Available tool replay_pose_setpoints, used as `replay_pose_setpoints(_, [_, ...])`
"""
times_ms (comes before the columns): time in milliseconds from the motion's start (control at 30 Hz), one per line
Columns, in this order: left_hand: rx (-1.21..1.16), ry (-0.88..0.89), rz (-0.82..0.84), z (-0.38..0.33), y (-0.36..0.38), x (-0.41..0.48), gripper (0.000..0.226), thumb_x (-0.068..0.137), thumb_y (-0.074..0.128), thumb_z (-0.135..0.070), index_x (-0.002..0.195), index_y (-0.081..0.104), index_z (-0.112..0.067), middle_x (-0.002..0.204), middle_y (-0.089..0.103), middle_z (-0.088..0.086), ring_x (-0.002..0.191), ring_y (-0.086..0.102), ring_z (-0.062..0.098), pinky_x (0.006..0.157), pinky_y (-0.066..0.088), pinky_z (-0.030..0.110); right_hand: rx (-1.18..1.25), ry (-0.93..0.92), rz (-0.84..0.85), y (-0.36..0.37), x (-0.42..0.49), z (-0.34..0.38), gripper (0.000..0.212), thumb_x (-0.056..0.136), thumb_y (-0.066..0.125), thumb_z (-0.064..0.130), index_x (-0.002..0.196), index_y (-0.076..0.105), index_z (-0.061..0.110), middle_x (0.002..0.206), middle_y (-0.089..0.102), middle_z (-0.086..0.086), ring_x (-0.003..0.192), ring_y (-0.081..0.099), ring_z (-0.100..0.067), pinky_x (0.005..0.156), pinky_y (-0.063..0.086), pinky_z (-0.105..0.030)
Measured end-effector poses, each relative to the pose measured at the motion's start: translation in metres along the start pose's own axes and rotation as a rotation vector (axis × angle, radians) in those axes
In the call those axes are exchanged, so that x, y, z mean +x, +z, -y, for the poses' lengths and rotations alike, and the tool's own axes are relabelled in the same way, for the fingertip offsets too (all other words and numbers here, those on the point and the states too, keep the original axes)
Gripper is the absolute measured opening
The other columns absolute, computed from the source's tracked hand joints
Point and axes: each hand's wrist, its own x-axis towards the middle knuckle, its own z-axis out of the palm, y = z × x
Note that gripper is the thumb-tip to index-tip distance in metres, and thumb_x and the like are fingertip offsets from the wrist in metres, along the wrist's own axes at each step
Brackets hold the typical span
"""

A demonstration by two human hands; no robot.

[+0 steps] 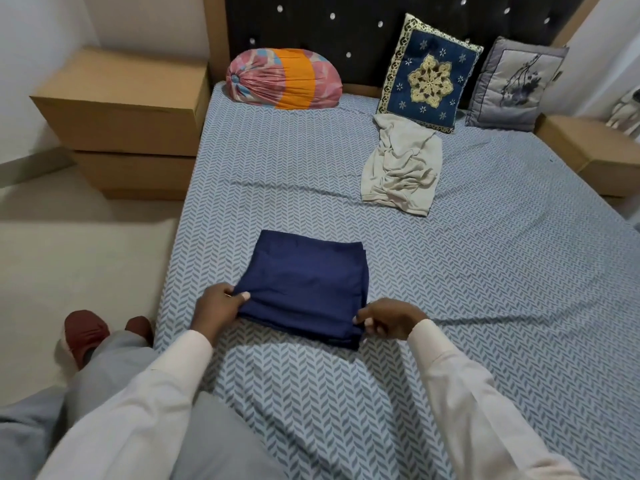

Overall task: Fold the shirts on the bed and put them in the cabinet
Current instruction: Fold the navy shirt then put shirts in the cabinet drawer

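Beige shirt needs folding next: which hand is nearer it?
Right. The right hand grips the navy shirt by its right corner, this side of the beige shirt; the left hand grips the left corner, farther away.

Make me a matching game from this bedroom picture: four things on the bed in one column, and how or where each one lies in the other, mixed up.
Things:
1. navy shirt
2. beige shirt
3. pink and orange pillow
4. blue patterned cushion

States:
A. crumpled and unfolded
B. standing upright against the headboard
C. folded into a rectangle, gripped at its near corners by the left hand and right hand
D. lying on its side in a far corner of the bed

Pairs: 1-C, 2-A, 3-D, 4-B
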Motion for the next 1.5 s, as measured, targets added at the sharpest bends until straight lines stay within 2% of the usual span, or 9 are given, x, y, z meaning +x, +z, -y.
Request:
replay_pose_setpoints(133, [0.122,0.0,-0.165,0.009,-0.064,0.015,0.018,0.083,0.074,-0.026,0.084,0.071,-0.008,0.091,0.072,0.016,0.092,0.066,0.035,0.079,0.049,0.037,-0.188,-0.052,0.258,0.031,-0.008,0.006,0.019,0.088,0.072,0.031,0.084,0.069,0.012,0.083,0.064,-0.008,0.053,0.05,-0.005,0.046,0.03,-0.013])
replay_pose_setpoints(267, [0.221,0.03,-0.289,0.004,-0.07,0.005,0.028,0.08,0.074,-0.029,0.103,0.064,-0.017,0.107,0.065,0.014,0.101,0.061,0.036,0.085,0.049,0.04,-0.155,-0.144,-0.12,0.019,-0.001,0.029,0.04,0.074,0.082,0.048,0.064,0.059,0.017,0.057,0.058,-0.004,0.039,0.043,-0.011,0.04,0.031,-0.021])
replay_pose_setpoints(367, [0.239,0.198,-0.141,-0.012,-0.027,-0.035,0.036,0.075,0.08,-0.038,0.098,0.062,-0.018,0.092,0.065,0.005,0.09,0.064,0.026,0.078,0.049,0.035,0.035,-0.381,-0.451,0.014,0.02,0.043,0.049,0.062,0.082,0.056,0.075,0.055,0.018,0.073,0.065,-0.007,0.059,0.061,-0.022,0.058,0.052,-0.042])
replay_pose_setpoints(467, [0.405,0.403,0.032,-0.029,0.028,-0.08,0.045,0.072,0.073,-0.056,0.097,0.054,-0.024,0.094,0.057,-0.002,0.087,0.06,0.02,0.075,0.049,0.035,-0.092,-0.581,-0.547,0.016,0.036,0.058,0.038,0.074,0.077,0.046,0.099,0.057,0.025,0.1,0.062,-0.005,0.089,0.062,-0.02,0.079,0.05,-0.034])
replay_pose_setpoints(600, [0.738,0.498,0.128,-0.041,0.068,-0.107,0.038,0.087,0.06,-0.046,0.109,0.047,-0.018,0.11,0.058,0.004,0.102,0.056,0.026,0.079,0.046,0.037,-0.3,-0.603,-0.504,0.019,0.046,0.071,0.027,0.083,0.069,0.036,0.099,0.051,0.024,0.094,0.067,-0.003,0.087,0.062,-0.023,0.079,0.05,-0.036])
replay_pose_setpoints(833, [0.731,0.464,0.148,-0.051,0.073,-0.114,0.015,0.085,0.055,-0.02,0.087,0.04,-0.018,0.101,0.063,0.004,0.094,0.057,0.025,0.066,0.035,0.031,-0.396,-0.676,-0.528,0.004,0.052,0.072,0.02,0.077,0.054,0.022,0.093,0.045,0.031,0.076,0.066,0.0,0.079,0.06,-0.026,0.072,0.047,-0.039])
replay_pose_setpoints(1133, [0.974,0.399,0.127,-0.041,0.1,-0.12,0.04,0.089,0.057,-0.035,0.119,0.045,-0.012,0.118,0.055,0.01,0.107,0.053,0.03,0.084,0.047,0.038,-0.864,-0.723,-0.332,-0.012,0.072,0.057,0.047,0.085,0.048,0.004,0.121,0.058,0.032,0.113,0.048,0.004,0.114,0.046,-0.027,0.095,0.045,-0.045])
replay_pose_setpoints(1333, [1.054,0.422,0.102,-0.039,0.101,-0.117,0.03,0.089,0.052,-0.01,0.118,0.044,-0.01,0.117,0.055,0.014,0.104,0.055,0.032,0.077,0.048,0.037,-0.828,-0.734,-0.41,-0.007,0.075,0.064,0.024,0.092,0.055,0.019,0.109,0.063,0.035,0.11,0.056,0.001,0.109,0.054,-0.025,0.09,0.045,-0.038])
replay_pose_setpoints(1500, [0.847,0.516,0.01,-0.04,0.069,-0.117,0.024,0.083,0.059,-0.021,0.105,0.052,-0.016,0.103,0.059,0.005,0.091,0.06,0.028,0.064,0.046,0.034,-0.63,-0.814,-0.414,-0.01,0.07,0.068,0.03,0.087,0.061,0.005,0.097,0.063,0.033,0.108,0.06,-0.003,0.097,0.061,-0.025,0.092,0.049,-0.045])
